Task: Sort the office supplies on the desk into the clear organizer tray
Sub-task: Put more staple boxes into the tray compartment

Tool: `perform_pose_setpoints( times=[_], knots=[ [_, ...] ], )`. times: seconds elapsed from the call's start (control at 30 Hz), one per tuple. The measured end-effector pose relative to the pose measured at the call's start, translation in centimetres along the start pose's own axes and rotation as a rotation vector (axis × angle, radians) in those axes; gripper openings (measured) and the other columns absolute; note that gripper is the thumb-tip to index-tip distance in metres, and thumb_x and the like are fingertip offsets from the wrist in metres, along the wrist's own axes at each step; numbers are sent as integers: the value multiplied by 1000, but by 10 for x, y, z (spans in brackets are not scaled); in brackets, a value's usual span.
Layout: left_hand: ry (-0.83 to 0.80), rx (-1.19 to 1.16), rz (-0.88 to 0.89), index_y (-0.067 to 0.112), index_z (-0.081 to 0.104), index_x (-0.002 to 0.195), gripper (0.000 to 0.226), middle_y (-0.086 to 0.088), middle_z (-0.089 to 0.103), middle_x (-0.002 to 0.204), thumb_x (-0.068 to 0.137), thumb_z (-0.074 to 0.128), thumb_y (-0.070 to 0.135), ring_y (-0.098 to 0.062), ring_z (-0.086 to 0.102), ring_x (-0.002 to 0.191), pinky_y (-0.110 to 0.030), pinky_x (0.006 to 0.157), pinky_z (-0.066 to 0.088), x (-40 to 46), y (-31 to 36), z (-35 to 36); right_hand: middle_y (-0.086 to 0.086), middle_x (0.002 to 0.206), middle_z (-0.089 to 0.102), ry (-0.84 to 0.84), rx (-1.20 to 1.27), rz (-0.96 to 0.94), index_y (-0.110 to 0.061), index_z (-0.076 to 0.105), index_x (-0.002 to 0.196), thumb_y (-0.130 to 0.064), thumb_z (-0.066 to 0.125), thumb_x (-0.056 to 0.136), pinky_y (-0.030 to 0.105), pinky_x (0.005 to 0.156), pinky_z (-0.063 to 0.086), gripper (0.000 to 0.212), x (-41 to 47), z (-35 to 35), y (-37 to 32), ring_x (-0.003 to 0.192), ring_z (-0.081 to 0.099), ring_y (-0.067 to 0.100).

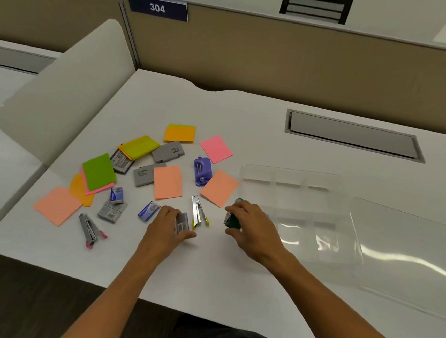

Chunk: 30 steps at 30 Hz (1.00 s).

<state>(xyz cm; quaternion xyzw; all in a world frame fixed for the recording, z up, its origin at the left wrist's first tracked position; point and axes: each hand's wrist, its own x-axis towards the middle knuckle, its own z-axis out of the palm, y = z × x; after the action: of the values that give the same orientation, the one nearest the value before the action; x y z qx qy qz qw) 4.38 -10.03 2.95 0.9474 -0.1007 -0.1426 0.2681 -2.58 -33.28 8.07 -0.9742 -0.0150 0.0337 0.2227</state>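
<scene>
**Q:** What have you got in each grip?

**A:** My right hand is curled round a dark green stapler, lifted just short of the clear organizer tray. My left hand pinches a small grey staple box down on the desk, beside an opened steel stapler with yellow-green ends.

**Q:** Anything sorted yet?

**A:** Not that I can see. The tray's compartments look bare through the plastic, and its clear lid lies to the right. I judge this to be the very start.

**Q:** What is left?

**A:** Nearly everything. A blue staple box sits just left of my left hand; farther off lie a pink-tipped stapler, a purple hole punch, two grey Camlin cases and loose sticky-note pads: peach, pink, orange, yellow-green and green.
</scene>
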Motion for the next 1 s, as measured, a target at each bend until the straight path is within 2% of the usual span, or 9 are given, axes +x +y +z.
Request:
perform_pose_setpoints(
  times=[0.17,0.33,0.53,0.7,0.83,1.0],
  knots=[
    [29,-115,42,22,51,123,69,5,54,111,69,76,57,-13,59,86,-18,68,44,1,21,0,-3,136,50,71,61,106,-24,48,138,-37,67,89,32,99,45,54,-12,-7,16,119,49,19],
    [50,-158,76,24,52,122,69,10,51,107,68,75,59,-14,60,84,-9,62,40,1,37,3,-4,131,50,104,137,125,-23,49,136,-38,65,89,27,97,48,51,-33,-1,33,118,48,15],
    [43,-156,79,23,52,121,70,9,52,105,66,74,61,-17,60,85,-18,68,47,2,44,8,-4,132,50,186,202,103,-22,51,133,-36,67,88,17,102,37,49,-45,28,29,121,44,13],
    [61,-163,74,27,52,120,77,11,51,103,61,66,73,-16,61,82,-11,62,44,4,42,6,-2,134,48,288,284,171,-20,52,132,-32,66,89,26,105,41,47,-32,42,11,121,43,15],
    [68,-156,64,28,52,121,79,12,51,102,59,64,76,-7,59,72,-6,53,39,6,38,4,-2,133,48,278,418,297,-20,51,133,-32,65,91,29,105,43,46,-14,45,-9,121,44,15],
    [63,-157,72,27,53,122,80,11,53,104,60,65,75,-7,60,71,-7,55,41,8,38,1,-2,137,45,244,432,338,-21,49,135,-27,65,91,29,108,41,47,-8,46,-12,125,40,15]
  ],
)
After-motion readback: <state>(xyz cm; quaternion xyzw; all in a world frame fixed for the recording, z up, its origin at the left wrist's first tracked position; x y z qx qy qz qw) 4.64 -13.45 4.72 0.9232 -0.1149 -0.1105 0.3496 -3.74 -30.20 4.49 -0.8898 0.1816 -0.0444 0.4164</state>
